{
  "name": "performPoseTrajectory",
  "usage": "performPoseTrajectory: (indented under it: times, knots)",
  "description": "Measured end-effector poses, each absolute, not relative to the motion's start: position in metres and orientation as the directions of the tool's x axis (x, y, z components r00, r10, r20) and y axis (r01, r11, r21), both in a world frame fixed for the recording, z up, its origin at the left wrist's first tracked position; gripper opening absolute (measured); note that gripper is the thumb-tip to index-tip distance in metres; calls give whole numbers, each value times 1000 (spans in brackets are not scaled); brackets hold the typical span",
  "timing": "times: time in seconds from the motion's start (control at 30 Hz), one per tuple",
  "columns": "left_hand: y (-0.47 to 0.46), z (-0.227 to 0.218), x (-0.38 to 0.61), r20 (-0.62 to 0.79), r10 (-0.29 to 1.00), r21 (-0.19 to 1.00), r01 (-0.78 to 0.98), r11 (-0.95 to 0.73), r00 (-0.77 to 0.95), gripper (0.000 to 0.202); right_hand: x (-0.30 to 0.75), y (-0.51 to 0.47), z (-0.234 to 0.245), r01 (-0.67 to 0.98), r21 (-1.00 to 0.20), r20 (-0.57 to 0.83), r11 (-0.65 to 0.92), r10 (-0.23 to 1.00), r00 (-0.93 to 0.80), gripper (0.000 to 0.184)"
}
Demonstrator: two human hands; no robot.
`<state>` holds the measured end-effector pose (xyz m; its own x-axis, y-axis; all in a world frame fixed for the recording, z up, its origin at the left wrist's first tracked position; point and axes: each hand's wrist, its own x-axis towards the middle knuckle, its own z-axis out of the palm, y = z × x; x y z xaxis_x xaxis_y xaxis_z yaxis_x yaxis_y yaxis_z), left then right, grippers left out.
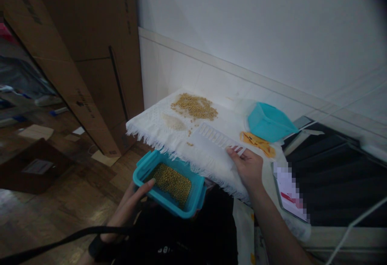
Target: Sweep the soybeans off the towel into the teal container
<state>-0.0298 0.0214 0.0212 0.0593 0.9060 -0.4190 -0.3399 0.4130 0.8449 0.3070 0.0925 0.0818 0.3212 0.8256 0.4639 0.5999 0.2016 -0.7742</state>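
Note:
My left hand (136, 200) grips the near left side of a turquoise plastic basket (165, 207), its thumb over the rim. Yellow soybeans (172, 180) cover the bottom of this basket, which is held just below the table's front edge. My right hand (248, 166) pinches the right end of a white slotted plastic piece (208, 142) lying along the cloth. Beyond it, loose soybeans (196, 107) are spread on the white fringed tablecloth (169, 144). A small patch of pale grains (174, 123) lies nearer the edge, with a few stray beans beside it.
A second turquoise container (266, 122) stands at the right of the table, with an orange cloth-like item (258, 144) before it. Farther right lies a phone (290, 194) with a lit screen. Tall cardboard (99, 63) leans at the left; a white wall rises behind.

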Motion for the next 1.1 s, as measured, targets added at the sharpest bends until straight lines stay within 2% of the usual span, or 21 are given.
performPoseTrajectory:
  times: [0.1,0.23,0.37,0.53,0.83,0.93,1.1]
  knots:
    - [27,16,-30,-490,872,814,-349,465,20,88,304,92,83,612,-762,471,211,830,300,39]
    - [31,3,-33,-488,873,809,-361,464,28,81,301,90,83,618,-755,471,219,837,279,41]
    - [32,-3,-35,-485,875,816,-353,459,17,85,300,86,83,627,-739,462,246,863,206,36]
    - [30,7,-33,-473,880,825,-334,457,36,90,292,74,89,630,-728,485,270,853,194,30]
    - [26,18,-30,-464,886,828,-343,443,23,88,285,53,105,687,-651,471,321,882,34,30]
    - [25,17,-30,-462,887,828,-347,440,23,91,289,54,101,693,-655,494,301,864,92,31]
    - [24,13,-32,-446,893,826,-356,437,64,96,301,81,93,683,-690,595,239,725,347,38]
